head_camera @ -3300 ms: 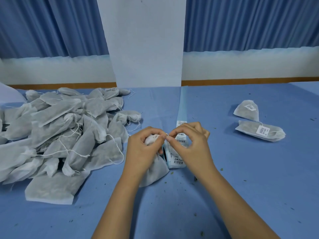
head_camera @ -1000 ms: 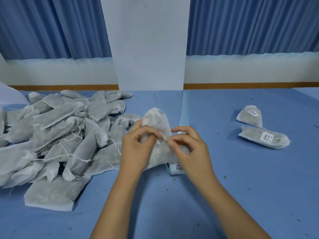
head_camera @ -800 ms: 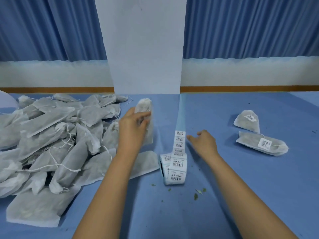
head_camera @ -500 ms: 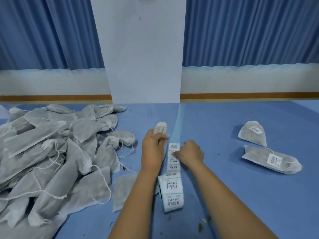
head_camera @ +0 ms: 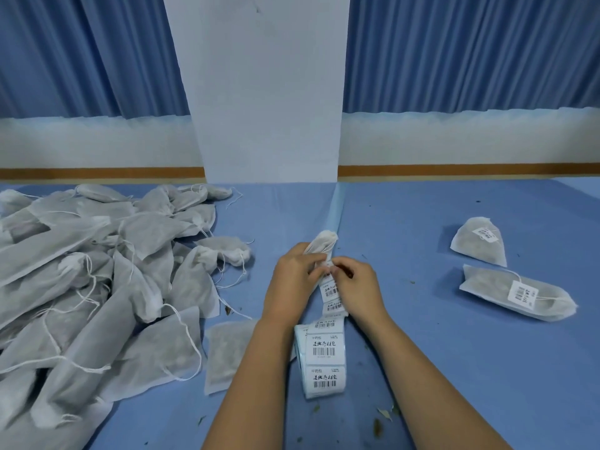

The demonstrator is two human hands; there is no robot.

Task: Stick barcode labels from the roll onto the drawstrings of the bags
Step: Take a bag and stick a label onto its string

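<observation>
My left hand (head_camera: 292, 280) grips a small white drawstring bag (head_camera: 321, 243), whose gathered end sticks up past the fingers. My right hand (head_camera: 357, 290) meets it fingertip to fingertip and pinches the top barcode label (head_camera: 328, 277) of the strip. The label strip (head_camera: 332, 306) runs from the hands down to the roll (head_camera: 324, 362), which stands on edge on the blue table (head_camera: 438, 368) between my forearms. The bag's drawstring is hidden by my fingers.
A big pile of unlabelled bags (head_camera: 97, 287) fills the left side. One flat bag (head_camera: 227, 352) lies beside my left forearm. Two labelled bags (head_camera: 480, 241) (head_camera: 516, 297) lie at the right. Empty backing tape (head_camera: 336, 206) trails toward a white pillar (head_camera: 266, 92).
My left hand brought the bag from above the pile to the label strip. My right hand moved in from the right and now pinches the top label beside the left fingers.
</observation>
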